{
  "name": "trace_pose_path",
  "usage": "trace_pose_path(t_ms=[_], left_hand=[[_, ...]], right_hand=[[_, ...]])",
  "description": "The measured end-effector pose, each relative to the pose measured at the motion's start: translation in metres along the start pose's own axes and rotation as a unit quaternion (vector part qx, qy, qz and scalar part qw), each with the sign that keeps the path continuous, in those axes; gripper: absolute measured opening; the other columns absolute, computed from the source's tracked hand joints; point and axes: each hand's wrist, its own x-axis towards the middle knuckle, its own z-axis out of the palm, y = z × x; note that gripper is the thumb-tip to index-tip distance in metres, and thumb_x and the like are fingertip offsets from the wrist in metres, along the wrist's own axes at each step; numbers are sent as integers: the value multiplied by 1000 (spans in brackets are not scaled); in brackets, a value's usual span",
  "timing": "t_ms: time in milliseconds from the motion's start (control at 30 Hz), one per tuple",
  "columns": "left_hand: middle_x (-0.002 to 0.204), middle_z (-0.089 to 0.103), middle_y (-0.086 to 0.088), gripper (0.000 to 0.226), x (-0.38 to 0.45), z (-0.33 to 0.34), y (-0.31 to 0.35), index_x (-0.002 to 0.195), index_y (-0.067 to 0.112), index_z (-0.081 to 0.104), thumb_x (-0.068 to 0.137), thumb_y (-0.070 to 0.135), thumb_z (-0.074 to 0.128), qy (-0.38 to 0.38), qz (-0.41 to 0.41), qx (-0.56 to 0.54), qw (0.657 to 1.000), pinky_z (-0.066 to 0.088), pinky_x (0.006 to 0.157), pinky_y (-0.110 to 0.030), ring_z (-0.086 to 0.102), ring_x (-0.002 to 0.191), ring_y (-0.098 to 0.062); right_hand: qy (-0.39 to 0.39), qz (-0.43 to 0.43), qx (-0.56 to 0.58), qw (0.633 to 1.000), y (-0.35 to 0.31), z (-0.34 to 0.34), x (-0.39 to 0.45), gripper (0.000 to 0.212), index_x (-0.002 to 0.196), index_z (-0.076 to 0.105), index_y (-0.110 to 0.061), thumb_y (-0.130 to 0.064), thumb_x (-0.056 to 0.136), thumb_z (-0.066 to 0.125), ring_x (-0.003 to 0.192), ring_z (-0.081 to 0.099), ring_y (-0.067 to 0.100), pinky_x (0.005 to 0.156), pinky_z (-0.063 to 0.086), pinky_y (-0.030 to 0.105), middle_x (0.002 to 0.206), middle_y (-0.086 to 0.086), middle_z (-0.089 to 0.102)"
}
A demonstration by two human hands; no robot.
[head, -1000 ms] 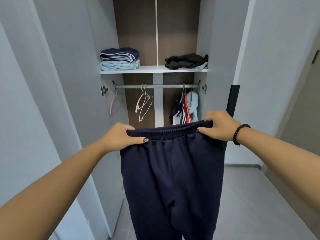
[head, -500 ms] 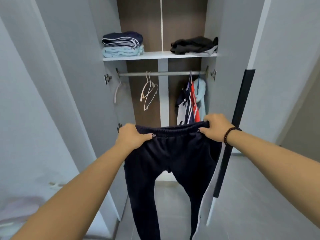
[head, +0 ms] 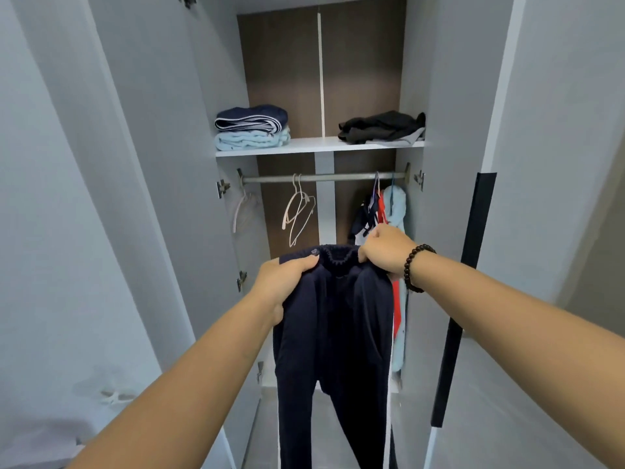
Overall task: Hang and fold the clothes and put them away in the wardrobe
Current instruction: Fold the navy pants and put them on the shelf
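Navy trousers (head: 334,319) held up in front of open wardrobe (head: 439,96), waistband bunched between both hands, legs hanging straight down, white side stripes showing at outer edges. Left hand (head: 282,282) w/ grip closed on left end of waistband, thumb over top of fabric. Right hand (head: 385,250) w/ grip closed on right end, fist curled round the elastic; dark bead bracelet (head: 414,267) on that wrist. Hands near each other, waistband gathered into a fold between them.

Behind: shelf (head: 314,145) w/ folded navy striped garment stacked on pale blue one (head: 252,128) at left, crumpled black clothes (head: 382,126) at right. Rail (head: 324,177) below shelf: empty white hangers (head: 297,211) near centre, another pale hanger (head: 243,209) at far left, hung clothes (head: 389,211) (navy, red, pale blue) at right end, just behind right hand. Wardrobe doors open both sides; right door w/ black strip (head: 470,265) along its edge. Grey floor below.
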Motion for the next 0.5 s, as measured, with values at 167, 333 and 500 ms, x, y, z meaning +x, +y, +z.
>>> trace_pose_path(t_ms=[167, 333, 500], left_hand=[[85, 77, -6, 28, -17, 7, 17, 99, 8, 72, 81, 29, 78, -37, 41, -67, 996, 58, 60, -29, 74, 75, -20], [106, 74, -11, 31, -33, 1, 32, 112, 9, 71, 90, 30, 66, -100, 83, -153, 980, 57, 87, -37, 71, 99, -25], [113, 70, -18, 37, -50, -8, 40, 114, 5, 70, 93, 34, 60, -173, 116, -170, 963, 57, 86, -38, 69, 102, -28]], right_hand=[[-72, -31, 210, 974, -39, 1, -39, 17, 101, 63, -9, -4, 90, 52, 74, 63, 21, 51, 57, 30, 96, 10, 61], [-191, -79, 326, 923, -54, -22, -60, 45, 132, 48, 4, 6, 87, 47, 78, 69, 23, 76, 60, 34, 109, 27, 62], [-98, -246, 30, 964, -56, -51, -68, 40, 112, 64, -13, -16, 75, 80, 60, 65, 11, 65, 53, 22, 64, 4, 64]])
